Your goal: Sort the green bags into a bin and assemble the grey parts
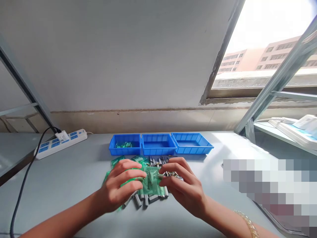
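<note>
Between my hands is a small clear green plastic bag with a few thin metal pieces inside. My left hand pinches its left edge, and my right hand pinches the right edge near the top. Below and behind the bag lies a pile of grey metal blocks, partly hidden by it. Several pin-like metal pieces lie just beyond my right fingers. More green bags are spread behind and beside my left hand, which covers part of them.
Three blue trays stand in a row behind the pile. The left tray holds green bags; the middle tray and right tray show bare bottoms. A white power strip with a black cable lies left. Metal frame posts rise at both sides.
</note>
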{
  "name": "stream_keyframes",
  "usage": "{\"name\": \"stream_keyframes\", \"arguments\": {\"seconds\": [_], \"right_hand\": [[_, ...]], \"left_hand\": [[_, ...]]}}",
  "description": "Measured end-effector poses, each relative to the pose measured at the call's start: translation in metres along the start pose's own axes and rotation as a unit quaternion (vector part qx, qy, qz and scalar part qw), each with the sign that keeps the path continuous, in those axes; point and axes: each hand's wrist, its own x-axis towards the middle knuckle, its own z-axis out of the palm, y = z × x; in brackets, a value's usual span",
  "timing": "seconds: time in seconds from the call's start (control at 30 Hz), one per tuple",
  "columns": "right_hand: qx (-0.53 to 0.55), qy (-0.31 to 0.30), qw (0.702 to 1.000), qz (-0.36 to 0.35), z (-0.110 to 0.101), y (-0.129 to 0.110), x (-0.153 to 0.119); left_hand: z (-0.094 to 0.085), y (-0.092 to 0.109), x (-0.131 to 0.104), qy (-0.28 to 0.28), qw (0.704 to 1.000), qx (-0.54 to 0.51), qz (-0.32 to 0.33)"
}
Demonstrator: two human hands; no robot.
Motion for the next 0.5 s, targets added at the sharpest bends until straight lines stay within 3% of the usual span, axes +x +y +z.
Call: {"name": "stream_keyframes", "arguments": {"seconds": [0.1,0.17,0.3,0.4,0.5], "right_hand": [[0.062,-0.006,0.997,0.052,0.002,0.002,0.002],[0.109,-0.028,0.983,0.143,0.003,0.003,0.001],[0.21,-0.082,0.913,0.34,0.005,0.008,-0.003],[0.252,-0.075,0.881,0.393,0.007,0.011,-0.004],[0.272,-0.06,0.866,0.416,0.008,0.013,-0.005]], "left_hand": [[0.001,0.005,0.003,0.011,0.981,-0.112,-0.155],[0.001,0.01,0.009,0.011,0.959,-0.132,-0.249],[-0.001,0.011,0.021,-0.036,0.916,-0.155,-0.368],[-0.007,-0.008,0.022,-0.033,0.895,-0.143,-0.42],[-0.018,-0.043,0.019,0.01,0.885,-0.082,-0.458]]}}
